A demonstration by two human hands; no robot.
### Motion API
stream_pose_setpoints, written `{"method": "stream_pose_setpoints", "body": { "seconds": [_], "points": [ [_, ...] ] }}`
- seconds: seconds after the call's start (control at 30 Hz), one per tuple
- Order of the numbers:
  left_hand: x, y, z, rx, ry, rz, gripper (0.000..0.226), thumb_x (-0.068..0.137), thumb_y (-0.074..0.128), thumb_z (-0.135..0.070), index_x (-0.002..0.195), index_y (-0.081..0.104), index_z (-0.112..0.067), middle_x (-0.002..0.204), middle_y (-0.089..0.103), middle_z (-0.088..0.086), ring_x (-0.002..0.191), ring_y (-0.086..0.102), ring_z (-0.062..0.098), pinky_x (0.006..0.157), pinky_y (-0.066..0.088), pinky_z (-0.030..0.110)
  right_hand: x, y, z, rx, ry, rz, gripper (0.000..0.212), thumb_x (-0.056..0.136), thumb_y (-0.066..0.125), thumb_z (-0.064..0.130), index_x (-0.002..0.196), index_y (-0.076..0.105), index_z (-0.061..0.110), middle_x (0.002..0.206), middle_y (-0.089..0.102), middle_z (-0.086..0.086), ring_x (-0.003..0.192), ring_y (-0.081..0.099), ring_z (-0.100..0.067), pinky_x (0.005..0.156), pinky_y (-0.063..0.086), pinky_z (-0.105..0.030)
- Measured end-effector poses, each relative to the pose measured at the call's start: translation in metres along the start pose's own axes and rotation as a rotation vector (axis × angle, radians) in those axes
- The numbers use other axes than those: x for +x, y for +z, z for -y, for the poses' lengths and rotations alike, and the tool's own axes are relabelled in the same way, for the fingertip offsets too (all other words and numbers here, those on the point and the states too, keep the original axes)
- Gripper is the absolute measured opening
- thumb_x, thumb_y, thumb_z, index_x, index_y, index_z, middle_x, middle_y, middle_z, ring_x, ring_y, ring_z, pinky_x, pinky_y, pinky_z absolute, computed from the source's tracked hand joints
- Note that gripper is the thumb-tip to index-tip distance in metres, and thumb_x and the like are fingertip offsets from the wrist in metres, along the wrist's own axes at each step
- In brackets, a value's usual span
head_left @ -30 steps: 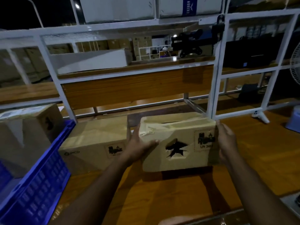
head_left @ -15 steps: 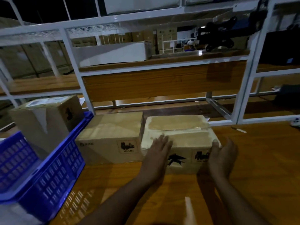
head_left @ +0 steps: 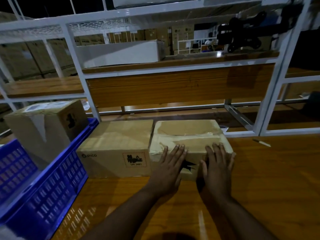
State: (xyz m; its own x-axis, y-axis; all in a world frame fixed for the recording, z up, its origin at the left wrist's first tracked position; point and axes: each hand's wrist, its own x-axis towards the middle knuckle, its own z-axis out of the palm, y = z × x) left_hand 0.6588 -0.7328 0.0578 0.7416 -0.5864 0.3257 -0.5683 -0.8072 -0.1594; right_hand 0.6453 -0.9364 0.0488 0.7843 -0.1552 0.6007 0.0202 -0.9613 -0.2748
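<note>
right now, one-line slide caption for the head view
The left hand and right hand lie flat on a torn cardboard box beside a second box.

Warehouse packing station. A white metal rack frame (head_left: pixel 76 66) with wooden shelves (head_left: pixel 43 85) spanned the upper half of the view; through it, at upper centre, stacked cartons (head_left: pixel 181 37) filled the dim background. At centre, a labelled shipping carton (head_left: pixel 117 144) (marked UN 3481) and a tape-patched carton (head_left: pixel 187 134) stood side by side on the wooden bench (head_left: pixel 268 179), and a blue plastic crate (head_left: pixel 52 191) holding another box (head_left: pixel 39 132) occupied the lower left.
</note>
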Motion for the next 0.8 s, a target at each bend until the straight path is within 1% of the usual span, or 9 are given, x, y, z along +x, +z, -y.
{"method": "stream_pose_setpoints", "body": {
  "seconds": [0.17,0.27,0.33,0.37,0.43,0.5,0.57,0.67,0.8],
  "points": [
    [0.006,0.005,0.005,-0.027,-0.027,-0.035,0.092,0.096,0.051,-0.050,0.162,-0.003,-0.017,0.169,-0.007,0.004,0.156,-0.010,0.019,0.126,0.007,0.052,0.005,0.003,-0.005,0.070,0.017,-0.012,0.054,0.090,0.067,0.033,0.139,0.050,0.017,0.151,0.044,-0.010,0.148,0.028,-0.027,0.121,0.009,-0.060],
    [-0.005,0.008,0.009,-0.162,-0.242,-0.128,0.085,0.099,0.039,-0.063,0.163,0.002,-0.021,0.170,-0.008,0.004,0.156,-0.013,0.019,0.127,0.000,0.048,0.007,-0.004,-0.003,0.368,0.310,-0.045,0.057,0.095,0.058,0.038,0.145,0.040,0.017,0.156,0.032,-0.008,0.146,0.025,-0.028,0.115,0.031,-0.056],
    [-0.009,0.006,0.016,-0.213,-0.409,-0.190,0.077,0.098,0.033,-0.070,0.160,0.017,-0.028,0.170,-0.009,0.005,0.155,-0.016,0.021,0.126,-0.003,0.045,0.014,-0.009,0.000,0.480,0.494,-0.092,0.065,0.097,0.055,0.041,0.152,0.028,0.020,0.158,0.025,-0.009,0.143,0.028,-0.033,0.103,0.042,-0.051],
    [-0.009,0.003,0.020,-0.244,-0.468,-0.211,0.073,0.097,0.032,-0.072,0.156,0.026,-0.030,0.170,-0.007,0.005,0.155,-0.015,0.022,0.126,-0.002,0.045,0.016,-0.007,0.000,0.504,0.554,-0.100,0.066,0.097,0.053,0.045,0.153,0.025,0.021,0.157,0.026,-0.011,0.140,0.033,-0.034,0.097,0.045,-0.048],
    [-0.006,-0.005,0.024,-0.292,-0.527,-0.200,0.069,0.094,0.032,-0.074,0.148,0.037,-0.030,0.170,0.004,0.008,0.156,-0.009,0.023,0.126,-0.002,0.043,0.021,-0.002,0.000,0.607,0.715,-0.074,0.066,0.098,0.047,0.053,0.150,0.027,0.018,0.147,0.040,-0.015,0.127,0.047,-0.035,0.087,0.047,-0.044],
    [-0.001,-0.012,0.022,-0.261,-0.536,-0.164,0.071,0.092,0.033,-0.072,0.145,0.041,-0.026,0.166,0.021,0.010,0.156,0.005,0.025,0.128,0.002,0.045,0.022,0.002,0.002,0.751,0.916,-0.042,0.068,0.096,0.040,0.065,0.142,0.036,0.015,0.126,0.055,-0.014,0.106,0.057,-0.032,0.078,0.048,-0.042],
    [0.000,-0.016,0.015,-0.262,-0.539,-0.145,0.071,0.093,0.040,-0.067,0.147,0.040,-0.021,0.162,0.030,0.009,0.155,0.012,0.026,0.127,0.007,0.047,0.020,0.005,0.002,0.794,1.002,-0.029,0.070,0.097,0.034,0.068,0.137,0.042,0.011,0.117,0.057,-0.014,0.094,0.053,-0.027,0.073,0.042,-0.038],
    [-0.002,-0.019,0.006,-0.324,-0.524,-0.102,0.077,0.093,0.052,-0.063,0.153,0.034,-0.020,0.164,0.027,0.004,0.155,0.010,0.026,0.127,0.011,0.045,0.020,0.003,0.002,0.788,1.027,-0.087,0.068,0.099,0.034,0.064,0.136,0.044,0.008,0.124,0.054,-0.017,0.099,0.054,-0.030,0.073,0.039,-0.038],
    [-0.003,-0.029,0.000,-0.368,-0.461,-0.128,0.073,0.086,0.057,-0.064,0.143,0.044,-0.020,0.144,0.049,0.000,0.140,0.038,0.020,0.120,0.028,0.049,0.020,-0.005,0.002,0.758,1.028,-0.163,0.070,0.094,0.041,0.068,0.133,0.045,0.010,0.130,0.048,-0.015,0.111,0.054,-0.033,0.078,0.048,-0.042]
  ]
}}
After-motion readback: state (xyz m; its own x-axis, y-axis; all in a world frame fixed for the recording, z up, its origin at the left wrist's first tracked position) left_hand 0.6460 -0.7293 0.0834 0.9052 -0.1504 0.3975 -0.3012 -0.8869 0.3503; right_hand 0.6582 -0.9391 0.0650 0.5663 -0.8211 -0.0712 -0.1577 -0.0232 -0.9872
